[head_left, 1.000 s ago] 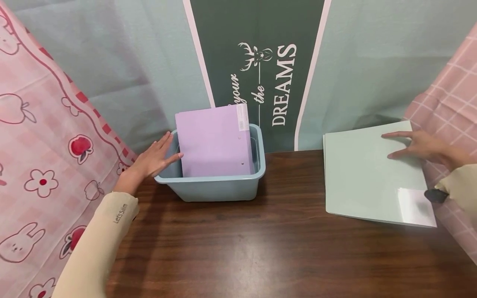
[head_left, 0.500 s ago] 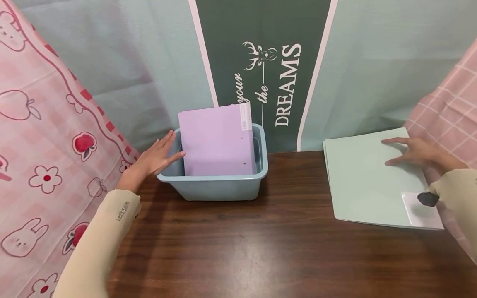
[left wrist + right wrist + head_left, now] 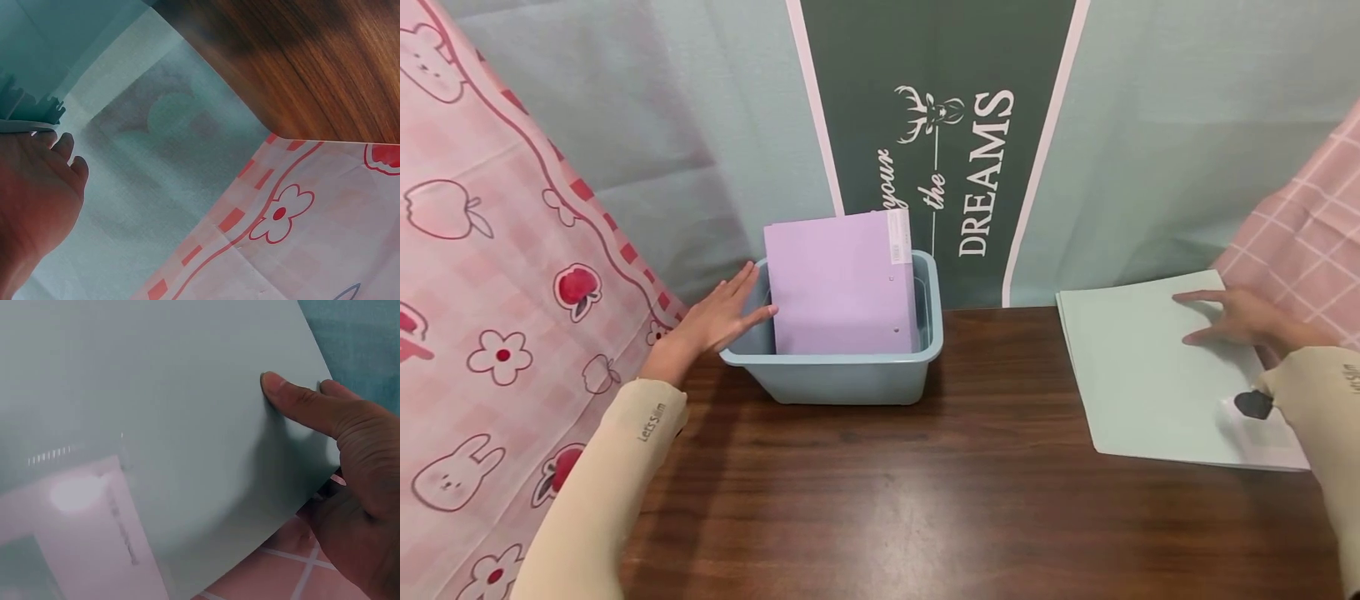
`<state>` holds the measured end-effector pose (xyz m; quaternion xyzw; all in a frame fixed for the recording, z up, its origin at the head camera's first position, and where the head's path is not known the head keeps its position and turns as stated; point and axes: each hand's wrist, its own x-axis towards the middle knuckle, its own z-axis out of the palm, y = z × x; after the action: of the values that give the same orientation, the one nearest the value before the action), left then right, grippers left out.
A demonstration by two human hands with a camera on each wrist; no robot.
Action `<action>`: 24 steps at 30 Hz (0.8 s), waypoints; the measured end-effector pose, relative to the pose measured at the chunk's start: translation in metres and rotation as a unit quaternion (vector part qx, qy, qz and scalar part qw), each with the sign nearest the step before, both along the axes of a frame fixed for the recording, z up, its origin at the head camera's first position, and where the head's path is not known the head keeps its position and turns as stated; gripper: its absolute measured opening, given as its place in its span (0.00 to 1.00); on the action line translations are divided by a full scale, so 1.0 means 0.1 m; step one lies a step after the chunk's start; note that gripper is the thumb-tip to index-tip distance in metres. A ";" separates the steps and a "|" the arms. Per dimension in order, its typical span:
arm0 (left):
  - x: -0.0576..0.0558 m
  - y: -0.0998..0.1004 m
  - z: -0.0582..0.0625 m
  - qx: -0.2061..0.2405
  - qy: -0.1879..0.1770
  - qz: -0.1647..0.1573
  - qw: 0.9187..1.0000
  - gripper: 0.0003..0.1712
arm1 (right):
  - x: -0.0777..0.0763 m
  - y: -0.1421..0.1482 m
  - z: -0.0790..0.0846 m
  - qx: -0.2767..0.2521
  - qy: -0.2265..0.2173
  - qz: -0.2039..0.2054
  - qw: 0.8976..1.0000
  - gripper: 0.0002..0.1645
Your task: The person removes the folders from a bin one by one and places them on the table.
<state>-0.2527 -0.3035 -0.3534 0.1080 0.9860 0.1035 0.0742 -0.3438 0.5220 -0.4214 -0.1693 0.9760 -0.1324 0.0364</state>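
A light blue plastic bin (image 3: 831, 379) stands at the back of the table, with a lilac file folder (image 3: 838, 283) leaning upright in it. My left hand (image 3: 711, 317) rests at the bin's left rim, fingers straight and thumb spread over the opening towards the folder's edge. In the left wrist view, fingertips show right at the rim. On the right, my right hand (image 3: 1243, 317) grips a pale green file folder (image 3: 1150, 375) by its right edge. The right wrist view shows a digit (image 3: 300, 403) across its face, and a clear pocket (image 3: 94, 519) with a white card.
Dark brown wooden tabletop (image 3: 880, 500) spreads in front of the bin. Behind it hangs a grey-green cloth (image 3: 955, 50) with white lettering and a deer head. Pink patterned cloth (image 3: 505, 275) hangs at the left, pink checked cloth (image 3: 1322, 225) at the right.
The green folder has shifted towards the front and a little right, with my right hand on it. My left hand stays at the bin's rim. The head view has swung slightly left.
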 end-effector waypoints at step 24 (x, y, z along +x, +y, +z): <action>-0.01 0.00 0.00 0.001 -0.002 0.007 1.000 0.55 | -0.09 0.11 -0.22 -0.066 -0.140 -0.036 0.987 0.57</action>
<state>-0.2532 -0.3034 -0.3538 0.1010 0.9864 0.1053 0.0755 -0.3528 0.5329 -0.4435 -0.1160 0.9558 -0.2201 0.1569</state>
